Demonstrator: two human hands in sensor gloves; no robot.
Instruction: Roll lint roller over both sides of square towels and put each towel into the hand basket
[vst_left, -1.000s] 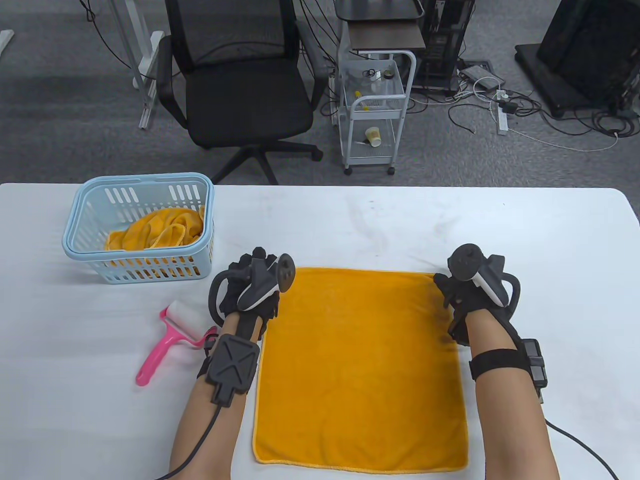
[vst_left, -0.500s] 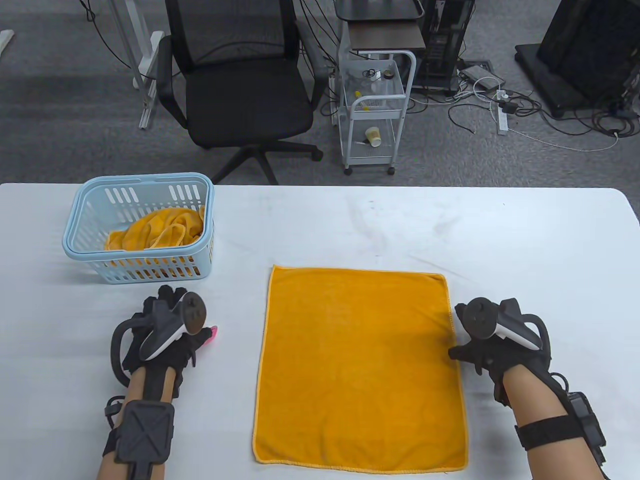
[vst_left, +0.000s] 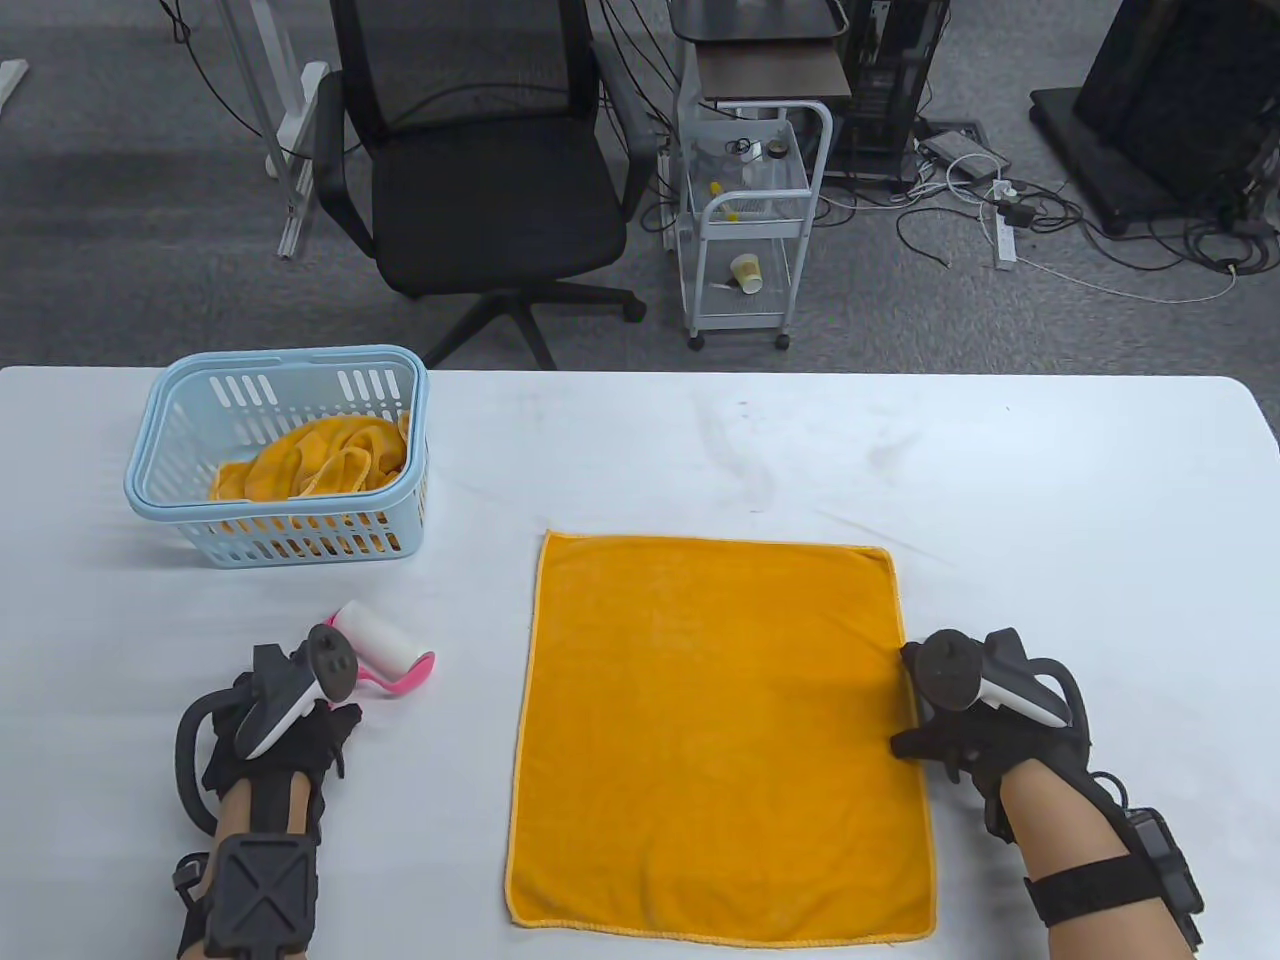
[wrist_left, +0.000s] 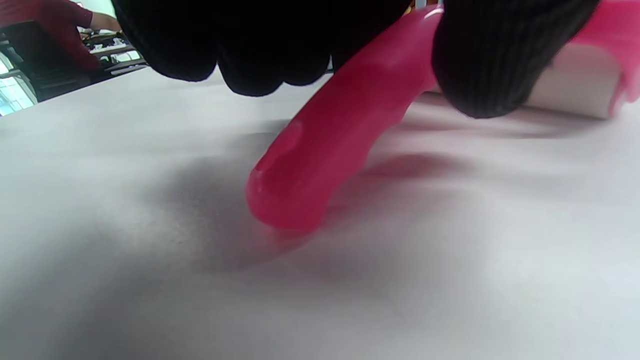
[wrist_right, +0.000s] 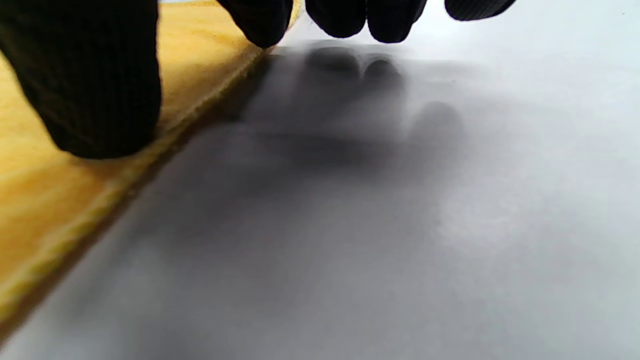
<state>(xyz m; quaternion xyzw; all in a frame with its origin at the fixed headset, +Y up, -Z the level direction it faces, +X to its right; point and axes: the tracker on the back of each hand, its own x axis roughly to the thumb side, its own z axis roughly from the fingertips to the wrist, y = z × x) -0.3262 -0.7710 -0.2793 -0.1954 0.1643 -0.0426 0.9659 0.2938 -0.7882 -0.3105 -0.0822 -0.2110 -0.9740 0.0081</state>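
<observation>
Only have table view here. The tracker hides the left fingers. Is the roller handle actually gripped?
Observer: Yes. In the left wrist view, the left hand has fingers and thumb curled round the pink handle of the lint roller.
Operator: Off the table?
Observer: Cannot tell. The handle's end is at or just above the table.
Operator: Right hand holding the towel?
Observer: No. In the right wrist view, the right hand has its thumb over the hem of the towel. The other fingers are above bare table and grip nothing.

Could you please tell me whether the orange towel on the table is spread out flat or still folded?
Spread flat: the orange towel lies as one open sheet on the table, all four hemmed edges visible.
</observation>
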